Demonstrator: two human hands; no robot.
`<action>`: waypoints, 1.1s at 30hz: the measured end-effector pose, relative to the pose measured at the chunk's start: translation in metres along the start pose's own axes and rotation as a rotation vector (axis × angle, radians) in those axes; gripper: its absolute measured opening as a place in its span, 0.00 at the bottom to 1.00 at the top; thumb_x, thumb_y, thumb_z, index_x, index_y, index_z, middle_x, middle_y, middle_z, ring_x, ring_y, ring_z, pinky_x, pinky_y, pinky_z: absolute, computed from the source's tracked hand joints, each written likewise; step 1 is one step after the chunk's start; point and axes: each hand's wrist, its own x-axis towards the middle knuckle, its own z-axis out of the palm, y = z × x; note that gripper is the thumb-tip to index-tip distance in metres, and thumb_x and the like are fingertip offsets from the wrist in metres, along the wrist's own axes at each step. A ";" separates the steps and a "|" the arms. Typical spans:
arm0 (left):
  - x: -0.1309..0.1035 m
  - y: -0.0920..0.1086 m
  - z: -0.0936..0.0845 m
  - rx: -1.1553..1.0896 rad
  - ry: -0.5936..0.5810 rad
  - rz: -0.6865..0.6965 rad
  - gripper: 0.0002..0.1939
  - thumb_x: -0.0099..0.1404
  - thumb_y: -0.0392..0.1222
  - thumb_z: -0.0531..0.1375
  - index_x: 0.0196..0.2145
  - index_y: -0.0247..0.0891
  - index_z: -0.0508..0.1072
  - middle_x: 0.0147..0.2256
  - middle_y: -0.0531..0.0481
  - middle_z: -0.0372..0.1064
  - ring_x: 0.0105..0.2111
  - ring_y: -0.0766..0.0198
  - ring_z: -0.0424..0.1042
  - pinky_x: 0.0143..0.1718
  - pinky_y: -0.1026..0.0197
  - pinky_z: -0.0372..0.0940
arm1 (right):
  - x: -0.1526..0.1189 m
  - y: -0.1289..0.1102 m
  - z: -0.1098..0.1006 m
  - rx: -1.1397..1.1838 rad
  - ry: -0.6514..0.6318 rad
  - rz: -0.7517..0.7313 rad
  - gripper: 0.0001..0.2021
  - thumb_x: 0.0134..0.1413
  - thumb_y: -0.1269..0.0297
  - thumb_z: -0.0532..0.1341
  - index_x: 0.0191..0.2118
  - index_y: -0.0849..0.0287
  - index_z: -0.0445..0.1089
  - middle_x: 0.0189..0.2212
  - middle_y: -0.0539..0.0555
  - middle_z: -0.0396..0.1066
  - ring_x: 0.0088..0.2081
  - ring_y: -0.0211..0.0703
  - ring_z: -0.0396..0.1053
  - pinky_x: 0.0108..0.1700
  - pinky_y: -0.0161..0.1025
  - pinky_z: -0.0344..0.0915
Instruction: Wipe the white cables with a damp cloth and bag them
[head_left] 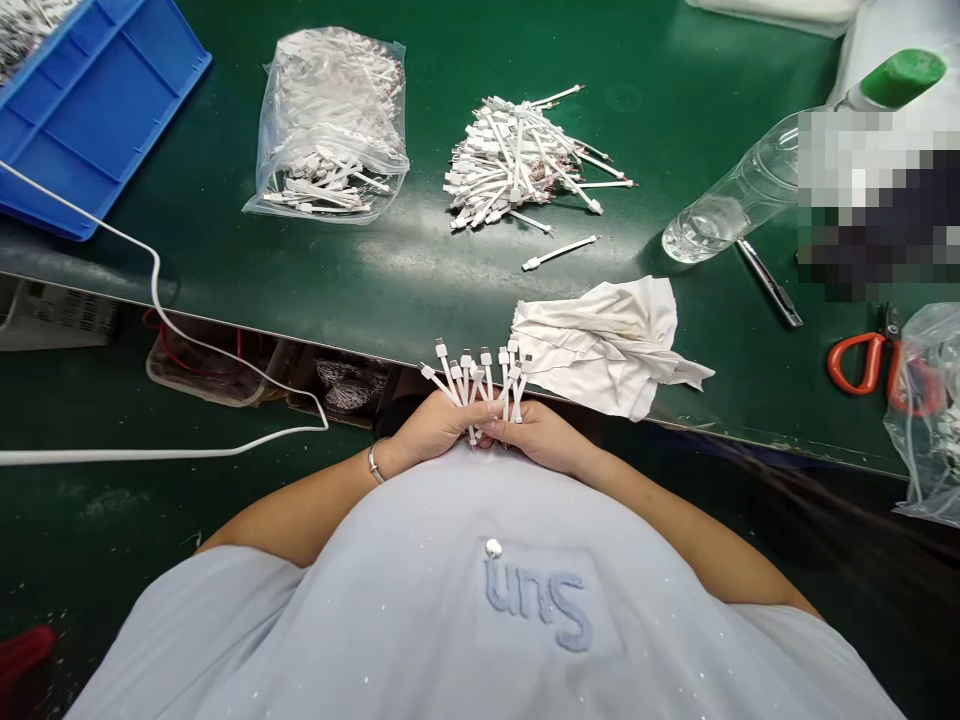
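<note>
My left hand (431,425) and my right hand (536,430) meet at the table's front edge, close to my shirt. Between them they grip a fanned bunch of short white cables (466,375), with the connector ends pointing up and away from me. The fingers of both hands are closed round the lower ends. Beyond, on the green table, lies a loose pile of similar white cables (517,160), and one single cable (561,253) rests just in front of it. A crumpled white cloth (607,345) lies right of the bunch.
A clear bag of cables (330,130) and a blue crate (105,100) stand at the left. On the right are a plastic bottle (739,195), a cutter knife (769,283), orange-handled scissors (856,364) and another bag (934,430). A white cord (156,285) crosses the left edge.
</note>
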 end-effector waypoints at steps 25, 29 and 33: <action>-0.007 0.033 -0.004 -0.375 -0.192 -0.240 0.40 0.62 0.71 0.41 0.38 0.30 0.74 0.23 0.43 0.70 0.19 0.62 0.65 0.24 0.60 0.59 | -0.014 -0.022 -0.001 0.282 -0.280 0.034 0.26 0.48 0.42 0.63 0.40 0.63 0.74 0.37 0.59 0.76 0.38 0.42 0.71 0.36 0.34 0.64; -0.008 0.035 -0.005 -0.411 -0.208 -0.231 0.42 0.63 0.70 0.35 0.33 0.32 0.74 0.20 0.45 0.66 0.18 0.63 0.63 0.25 0.59 0.60 | -0.014 -0.025 -0.001 0.265 -0.288 0.012 0.29 0.50 0.38 0.58 0.38 0.63 0.74 0.37 0.60 0.75 0.38 0.42 0.72 0.35 0.34 0.66; -0.007 0.033 -0.005 -0.400 -0.200 -0.254 0.42 0.62 0.71 0.36 0.32 0.32 0.74 0.22 0.42 0.69 0.19 0.62 0.63 0.24 0.59 0.59 | -0.013 -0.022 0.000 0.288 -0.250 0.032 0.31 0.48 0.35 0.56 0.38 0.62 0.74 0.35 0.60 0.75 0.37 0.43 0.72 0.34 0.34 0.67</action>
